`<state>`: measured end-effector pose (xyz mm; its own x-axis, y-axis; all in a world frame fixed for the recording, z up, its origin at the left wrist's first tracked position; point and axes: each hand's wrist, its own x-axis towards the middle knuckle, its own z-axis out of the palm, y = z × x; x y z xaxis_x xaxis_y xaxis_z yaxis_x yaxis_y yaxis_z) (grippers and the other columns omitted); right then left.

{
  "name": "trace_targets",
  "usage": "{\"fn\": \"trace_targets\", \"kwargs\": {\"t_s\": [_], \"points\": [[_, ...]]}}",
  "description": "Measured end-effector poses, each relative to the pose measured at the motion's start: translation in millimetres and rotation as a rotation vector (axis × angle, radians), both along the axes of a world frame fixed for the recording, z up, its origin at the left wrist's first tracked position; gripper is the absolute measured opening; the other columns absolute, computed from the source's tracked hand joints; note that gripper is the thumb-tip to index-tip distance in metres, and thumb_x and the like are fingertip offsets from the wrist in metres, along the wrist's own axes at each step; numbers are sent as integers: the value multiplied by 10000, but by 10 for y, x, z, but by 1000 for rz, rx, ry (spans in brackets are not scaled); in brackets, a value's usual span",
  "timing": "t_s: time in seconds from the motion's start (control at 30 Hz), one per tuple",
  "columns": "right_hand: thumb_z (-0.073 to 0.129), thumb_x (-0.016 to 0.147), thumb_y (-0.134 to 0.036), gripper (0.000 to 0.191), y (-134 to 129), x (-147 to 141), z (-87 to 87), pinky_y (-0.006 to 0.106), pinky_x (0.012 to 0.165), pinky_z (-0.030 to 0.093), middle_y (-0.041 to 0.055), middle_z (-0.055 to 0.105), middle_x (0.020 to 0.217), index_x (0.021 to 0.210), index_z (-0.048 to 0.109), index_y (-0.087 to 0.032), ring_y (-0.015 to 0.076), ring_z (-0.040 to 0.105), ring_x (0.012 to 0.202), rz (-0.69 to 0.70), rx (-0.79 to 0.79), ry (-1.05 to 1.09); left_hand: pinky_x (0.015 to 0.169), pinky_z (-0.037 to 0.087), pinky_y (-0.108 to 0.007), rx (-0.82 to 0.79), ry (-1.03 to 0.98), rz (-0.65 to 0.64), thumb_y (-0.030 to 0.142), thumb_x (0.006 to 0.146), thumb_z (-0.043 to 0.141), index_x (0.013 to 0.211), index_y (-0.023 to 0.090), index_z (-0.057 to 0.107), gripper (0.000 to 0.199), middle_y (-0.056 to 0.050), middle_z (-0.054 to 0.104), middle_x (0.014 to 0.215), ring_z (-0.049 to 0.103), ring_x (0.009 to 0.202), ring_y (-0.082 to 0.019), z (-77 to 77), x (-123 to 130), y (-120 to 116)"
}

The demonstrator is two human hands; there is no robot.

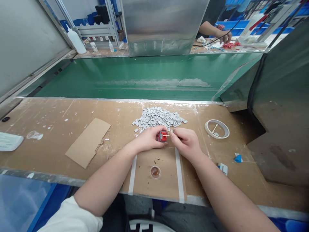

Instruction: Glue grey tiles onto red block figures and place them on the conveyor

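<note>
My left hand (149,139) is closed around a small red and grey block-like part (161,136), its red face turned to the right. Between the fingers of my right hand (187,142) is a thin pale stick (168,135), whose tip reaches the red face. The kind of part cannot be made out. Just beyond both hands lies a heap of small flat grey pieces (158,117). Nearer to me, a small clear cup (155,172) with brownish liquid sits on a cardboard sheet (166,183) edged by white tape strips.
A torn cardboard piece (88,141) lies left. To the right are a roll of tape (217,129) and a blue scrap (238,158). Behind the bench runs a green conveyor belt (145,75). A grey metal panel (282,129) stands right; across the belt, a co-worker's hand (224,36) shows.
</note>
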<state>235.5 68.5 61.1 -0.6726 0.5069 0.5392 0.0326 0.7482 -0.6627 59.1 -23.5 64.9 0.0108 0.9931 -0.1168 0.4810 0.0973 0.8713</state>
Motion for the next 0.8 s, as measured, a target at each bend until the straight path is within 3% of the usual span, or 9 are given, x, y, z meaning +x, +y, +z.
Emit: {"fn": "trace_targets", "kwargs": {"t_s": [0.23,0.6,0.8], "points": [[540,947,-165,444,-12,31,67,265,501,218,-54,252,557,632,229,-212,82,266,505,-107,5,62,712,420,-276,-21,-2,15,297,770,757,1029,249,640,288,36,665,854,606,797,-173,50,10,1],[548,950,-212,451,5,1,37,272,501,222,-51,273,551,621,240,-214,91,273,510,-93,-54,41,697,421,-279,-17,41,8,282,767,756,1063,254,661,312,27,688,868,623,803,-183,57,26,9],[545,926,-208,452,8,16,56,276,503,195,-52,248,547,619,213,-215,88,246,514,-138,1,19,698,416,-274,-6,49,7,304,767,760,1040,251,641,303,32,656,842,601,787,-175,22,18,13]]}}
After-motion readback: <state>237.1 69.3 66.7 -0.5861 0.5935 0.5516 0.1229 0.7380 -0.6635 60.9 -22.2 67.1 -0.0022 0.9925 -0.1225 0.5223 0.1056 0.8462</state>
